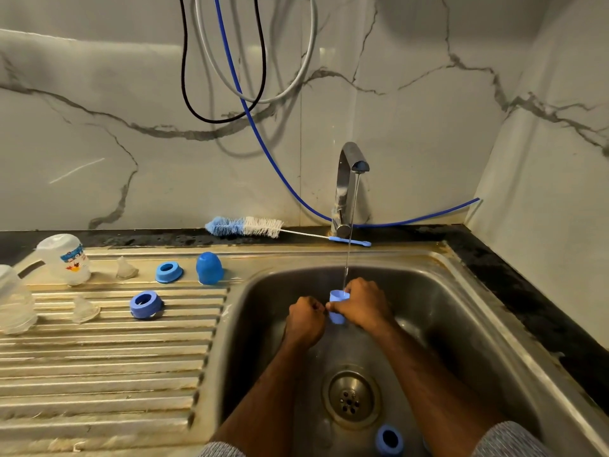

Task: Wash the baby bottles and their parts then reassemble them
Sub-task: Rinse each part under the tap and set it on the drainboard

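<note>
Rinse step. Right hand (364, 303) grips the blue cap (338, 306) upright under the tap (351, 179) stream, over the sink (461, 324). Left hand (304, 319) is curled at the cap's side, seemingly pinching its edge. Advice: rotate cap, flush inside, tip out before racking.

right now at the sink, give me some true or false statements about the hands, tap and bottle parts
1. Water runs from the chrome tap into the small light blue plastic cap. True.
2. The right hand grips that cap. True.
3. The blue and white bottle brush lies in the steel sink basin. False: it lies on the ledge behind.
4. Two blue screw rings sit on the draining board. True.
5. The left hand holds a bottle. False: it holds no bottle.
</note>
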